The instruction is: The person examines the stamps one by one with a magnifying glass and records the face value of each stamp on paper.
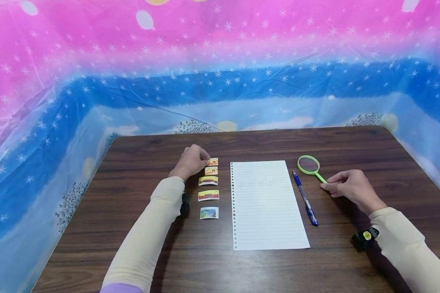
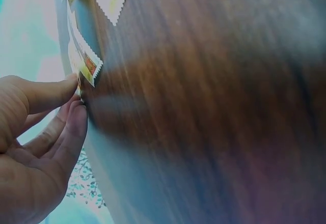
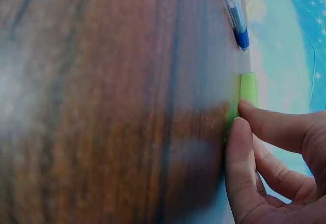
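Several postage stamps with toothed edges lie in a column left of the paper. My left hand (image 1: 191,161) is at the far end of that column, thumb and fingertips pinching the edge of the farthest stamp (image 1: 213,162), an orange one. Another orange stamp (image 1: 211,171) lies just nearer. My right hand (image 1: 353,188) pinches the handle end of a green magnifying glass (image 1: 320,177), whose round lens (image 1: 308,164) points away to the left. In the right wrist view, thumb and forefinger meet at the green handle (image 3: 248,87). Fingertips partly hide the handle's end.
A lined sheet of paper (image 1: 267,219) with faint pencilled figures lies mid-table. Between it and the magnifying glass is a blue pen (image 1: 305,198). Nearer stamps include two yellow-and-red ones (image 1: 208,195) and a blue-green one (image 1: 209,213). A patterned cloth (image 1: 242,81) surrounds the brown table (image 1: 264,272).
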`<state>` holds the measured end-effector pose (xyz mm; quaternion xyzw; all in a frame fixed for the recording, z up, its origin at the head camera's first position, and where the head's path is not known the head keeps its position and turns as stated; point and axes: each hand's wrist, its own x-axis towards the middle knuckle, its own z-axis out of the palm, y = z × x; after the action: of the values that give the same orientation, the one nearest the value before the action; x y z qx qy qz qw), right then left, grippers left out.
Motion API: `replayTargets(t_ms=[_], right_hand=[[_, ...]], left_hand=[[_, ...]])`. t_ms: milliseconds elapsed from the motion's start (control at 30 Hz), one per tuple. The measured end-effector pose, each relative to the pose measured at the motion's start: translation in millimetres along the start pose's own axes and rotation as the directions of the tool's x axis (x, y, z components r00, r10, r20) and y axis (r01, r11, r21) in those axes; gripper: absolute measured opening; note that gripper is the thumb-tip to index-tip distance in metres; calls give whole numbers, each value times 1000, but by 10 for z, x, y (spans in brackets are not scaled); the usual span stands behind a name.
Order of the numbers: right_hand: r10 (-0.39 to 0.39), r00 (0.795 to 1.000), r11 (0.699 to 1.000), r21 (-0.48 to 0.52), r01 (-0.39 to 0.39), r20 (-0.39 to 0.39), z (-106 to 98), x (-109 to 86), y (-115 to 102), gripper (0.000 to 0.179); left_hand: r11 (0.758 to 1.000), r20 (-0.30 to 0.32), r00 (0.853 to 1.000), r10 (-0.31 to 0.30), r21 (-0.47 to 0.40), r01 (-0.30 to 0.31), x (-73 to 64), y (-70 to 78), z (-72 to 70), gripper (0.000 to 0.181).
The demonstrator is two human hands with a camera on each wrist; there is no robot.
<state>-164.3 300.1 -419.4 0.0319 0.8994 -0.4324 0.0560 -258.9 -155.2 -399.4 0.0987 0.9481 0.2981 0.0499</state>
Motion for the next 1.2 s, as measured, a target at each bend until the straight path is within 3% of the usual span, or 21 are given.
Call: replayTargets(t_ms=[400, 700, 900, 1200], right_hand=[[-41, 999, 999, 17, 41, -21, -72, -16, -82, 41], [-60, 998, 998, -12, 60, -11, -47, -68, -266, 46], [-78, 997, 996, -35, 78, 4, 12, -96, -338, 48], [-92, 994, 994, -46, 94, 57, 112, -123, -364, 48]], left_hand=[[1000, -28, 1000, 13, 2, -13, -85, -3, -64, 22], [994, -59, 992, 109, 35, -107, -411, 259, -153, 28], [975, -44, 976, 212, 75, -208, -621, 475, -96, 30], [930, 31, 933, 358, 72, -360, -844, 726, 61, 34]])
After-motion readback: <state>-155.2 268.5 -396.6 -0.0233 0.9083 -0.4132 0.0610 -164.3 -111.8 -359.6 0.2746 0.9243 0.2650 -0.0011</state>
